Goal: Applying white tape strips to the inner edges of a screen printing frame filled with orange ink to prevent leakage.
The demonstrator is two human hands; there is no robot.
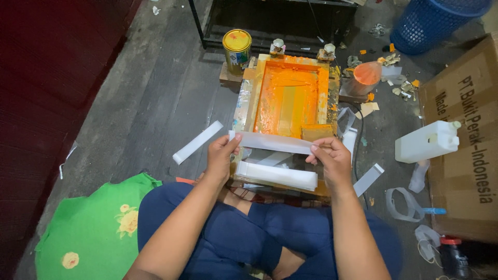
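Note:
Both hands hold one thin white strip (272, 142) flat between them, just above the near edge of a wooden printing screen frame (290, 96) smeared with orange ink. My left hand (222, 155) pinches the strip's left end. The right end is pinched by my right hand (332, 157). A stack of similar white strips (276, 175) lies right below the held one, on the frame's near edge above my crossed legs in blue trousers.
A yellow-lidded tin (237, 48) stands left of the frame, an orange-stained cup (364, 78) to its right. Loose white strips (197, 142) lie on the wooden floor. A white jug (427, 141), cardboard box (464, 140), blue basket (433, 21) and green cloth (91, 228) surround me.

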